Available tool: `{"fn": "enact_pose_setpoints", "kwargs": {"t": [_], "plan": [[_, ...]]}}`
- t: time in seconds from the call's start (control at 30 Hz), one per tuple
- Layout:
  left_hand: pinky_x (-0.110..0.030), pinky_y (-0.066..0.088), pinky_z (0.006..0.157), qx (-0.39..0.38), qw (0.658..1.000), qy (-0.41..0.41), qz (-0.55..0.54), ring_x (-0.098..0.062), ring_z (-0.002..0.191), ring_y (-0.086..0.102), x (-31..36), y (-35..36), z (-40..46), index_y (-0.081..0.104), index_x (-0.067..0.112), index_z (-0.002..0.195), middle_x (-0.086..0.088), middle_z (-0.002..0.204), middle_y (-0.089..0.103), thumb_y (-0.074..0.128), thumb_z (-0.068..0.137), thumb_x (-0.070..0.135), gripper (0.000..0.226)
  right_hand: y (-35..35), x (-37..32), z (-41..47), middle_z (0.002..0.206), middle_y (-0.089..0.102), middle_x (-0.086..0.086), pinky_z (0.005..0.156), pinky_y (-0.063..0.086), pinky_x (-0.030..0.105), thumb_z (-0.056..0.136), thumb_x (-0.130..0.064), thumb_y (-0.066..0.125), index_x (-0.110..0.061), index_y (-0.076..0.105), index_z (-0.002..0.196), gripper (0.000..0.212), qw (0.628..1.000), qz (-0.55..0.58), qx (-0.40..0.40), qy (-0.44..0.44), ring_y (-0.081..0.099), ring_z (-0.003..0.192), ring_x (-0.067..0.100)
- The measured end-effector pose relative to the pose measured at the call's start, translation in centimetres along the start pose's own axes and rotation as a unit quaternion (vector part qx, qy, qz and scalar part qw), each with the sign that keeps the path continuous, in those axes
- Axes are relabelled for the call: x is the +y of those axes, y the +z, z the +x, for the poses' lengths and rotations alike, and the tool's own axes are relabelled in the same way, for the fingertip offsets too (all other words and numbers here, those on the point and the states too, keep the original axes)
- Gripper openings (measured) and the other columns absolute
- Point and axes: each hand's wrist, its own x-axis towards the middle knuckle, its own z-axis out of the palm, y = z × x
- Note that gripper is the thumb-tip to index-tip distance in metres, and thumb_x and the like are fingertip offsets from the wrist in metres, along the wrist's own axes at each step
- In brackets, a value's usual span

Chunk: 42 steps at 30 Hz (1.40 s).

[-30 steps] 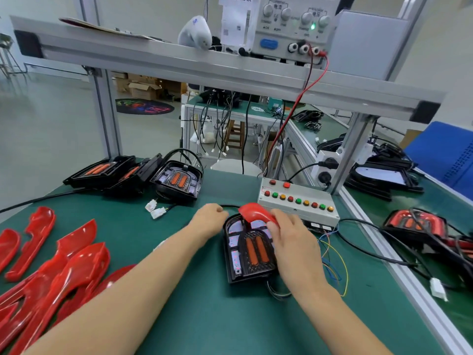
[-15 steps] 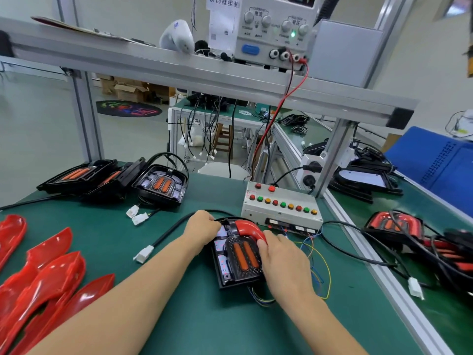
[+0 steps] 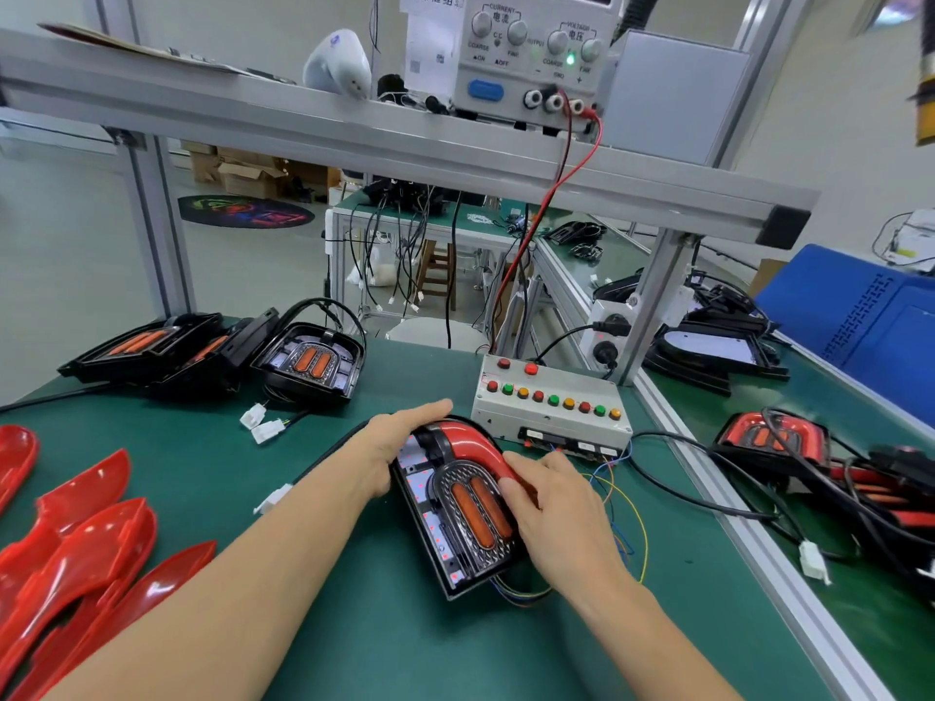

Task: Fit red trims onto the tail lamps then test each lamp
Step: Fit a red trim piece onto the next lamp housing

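At the far left of the green worktop (image 3: 329, 624) lies a heap of loose red trims (image 3: 76, 559), well apart from the hands, and behind it near the far edge sit three untrimmed black lamps (image 3: 212, 351) with their white plugs (image 3: 260, 422) just in front. The left hand (image 3: 399, 442) lies along the left and far side of the tail lamp (image 3: 458, 513), fingers straight and flat against its rim, so its grip is released and it only steadies the housing. The lamp rests flat on the worktop, near end towards the person, and the curved red trim (image 3: 470, 445) sits over its far right corner, arching above the two orange strips. The right hand (image 3: 554, 518) rests on the lamp's right side, fingertips pressing down on the trim's lower end with fingers nearly straight: no closed grip there either. Bare green surface lies open in front of the lamp and between it and the loose trims; to the right, thin coloured wires (image 3: 627, 518) loop just beside the hand. The button box (image 3: 551, 404) stands just behind the lamp, and the aluminium rail (image 3: 749, 538) bounds the worktop on the right. Compared with half a second ago, the left hand has opened from a loose fist to a flat palm, and the trim lies lower on the housing.
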Motion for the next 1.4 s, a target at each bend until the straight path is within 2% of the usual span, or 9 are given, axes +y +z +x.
{"fn": "enact_pose_setpoints", "kwargs": {"t": [0.17, 0.23, 0.33, 0.43, 0.6, 0.8, 0.97, 1.27, 1.4], "plan": [[-0.032, 0.055, 0.048, -0.006, 0.999, -0.002, 0.032, -0.029, 0.058, 0.069, 0.2, -0.5, -0.2, 0.066, 0.002, 0.093, -0.019, 0.077, 0.072, 0.08, 0.063, 0.016, 0.036, -0.5, 0.0, 0.1, 0.092, 0.044, -0.011, 0.077, 0.035, 0.028, 0.095, -0.043, 0.053, -0.046, 0.057, 0.128, 0.033, 1.0, -0.005, -0.012, 0.002, 0.046, 0.095, 0.011], [-0.032, 0.055, 0.048, -0.013, 1.0, 0.001, 0.023, -0.029, 0.057, 0.069, 0.3, -0.8, -0.4, 0.066, 0.003, 0.091, -0.02, 0.077, 0.072, 0.08, 0.056, 0.016, 0.04, -0.6, 0.2, 0.3, 0.1, 0.05, -0.012, 0.086, 0.04, 0.028, 0.09, -0.037, 0.063, -0.04, 0.062, 0.123, 0.033, 0.996, 0.084, -0.021, 0.029, 0.051, 0.102, 0.009], [-0.033, 0.056, 0.05, -0.028, 0.999, 0.008, 0.025, -0.029, 0.058, 0.069, 0.4, -1.0, -0.6, 0.065, 0.001, 0.092, -0.021, 0.078, 0.072, 0.08, 0.055, 0.016, 0.043, -1.1, 0.2, 0.4, 0.111, 0.061, -0.004, 0.086, 0.051, 0.029, 0.082, -0.023, 0.075, -0.03, 0.061, 0.115, 0.036, 0.928, 0.334, -0.09, 0.14, 0.061, 0.1, 0.011], [-0.034, 0.057, 0.054, -0.041, 0.999, 0.016, 0.027, -0.03, 0.061, 0.069, 0.5, -1.2, -0.7, 0.066, 0.001, 0.092, -0.022, 0.08, 0.072, 0.079, 0.056, 0.016, 0.042, -1.3, 0.6, 0.5, 0.117, 0.064, 0.006, 0.084, 0.053, 0.031, 0.078, -0.022, 0.079, -0.02, 0.054, 0.123, 0.051, 0.859, 0.428, -0.166, 0.227, 0.066, 0.099, 0.019], [-0.036, 0.059, 0.062, -0.055, 0.998, 0.01, 0.031, -0.029, 0.063, 0.069, 0.7, -1.1, -0.9, 0.068, 0.001, 0.087, -0.022, 0.081, 0.071, 0.078, 0.059, 0.015, 0.033, -1.6, 0.7, 0.4, 0.097, 0.075, 0.016, 0.067, 0.057, 0.028, 0.081, -0.012, 0.075, -0.005, 0.07, 0.108, 0.028, 0.839, 0.456, -0.194, 0.223, 0.07, 0.074, 0.023], [-0.039, 0.057, 0.07, -0.046, 0.998, -0.004, 0.037, -0.03, 0.062, 0.066, 1.0, -1.0, -1.0, 0.065, 0.0, 0.094, -0.022, 0.083, 0.069, 0.073, 0.061, 0.012, 0.036, -1.7, 0.6, 0.6, 0.1, 0.074, 0.017, 0.078, 0.056, 0.036, 0.079, -0.019, 0.077, -0.007, 0.07, 0.106, 0.03, 0.834, 0.453, -0.227, 0.218, 0.068, 0.078, 0.026], [-0.034, 0.058, 0.059, -0.04, 0.999, -0.013, 0.034, -0.028, 0.056, 0.066, 1.0, -1.0, -1.0, 0.066, 0.002, 0.082, -0.02, 0.074, 0.07, 0.072, 0.063, 0.013, 0.023, -1.5, 0.6, 0.7, 0.097, 0.075, 0.016, 0.08, 0.057, 0.037, 0.08, -0.017, 0.077, -0.006, 0.071, 0.104, 0.027, 0.837, 0.449, -0.223, 0.221, 0.069, 0.077, 0.025], [-0.038, 0.059, 0.061, -0.034, 0.999, -0.018, 0.026, -0.031, 0.059, 0.066, 1.1, -1.1, -1.1, 0.063, -0.001, 0.087, -0.023, 0.081, 0.067, 0.072, 0.062, 0.009, 0.028, -1.3, 0.3, 0.8, 0.092, 0.075, 0.017, 0.066, 0.058, 0.03, 0.081, -0.008, 0.075, -0.001, 0.069, 0.105, 0.026, 0.827, 0.464, -0.213, 0.235, 0.071, 0.071, 0.024], [-0.036, 0.057, 0.052, -0.024, 0.999, -0.009, 0.023, -0.031, 0.055, 0.066, 1.2, -1.0, -1.1, 0.063, -0.002, 0.088, -0.022, 0.077, 0.067, 0.068, 0.074, 0.004, 0.016, -1.1, 0.1, 0.8, 0.089, 0.075, 0.017, 0.062, 0.058, 0.029, 0.083, -0.005, 0.073, -0.002, 0.07, 0.103, 0.02, 0.825, 0.473, -0.198, 0.238, 0.071, 0.069, 0.025]]}}
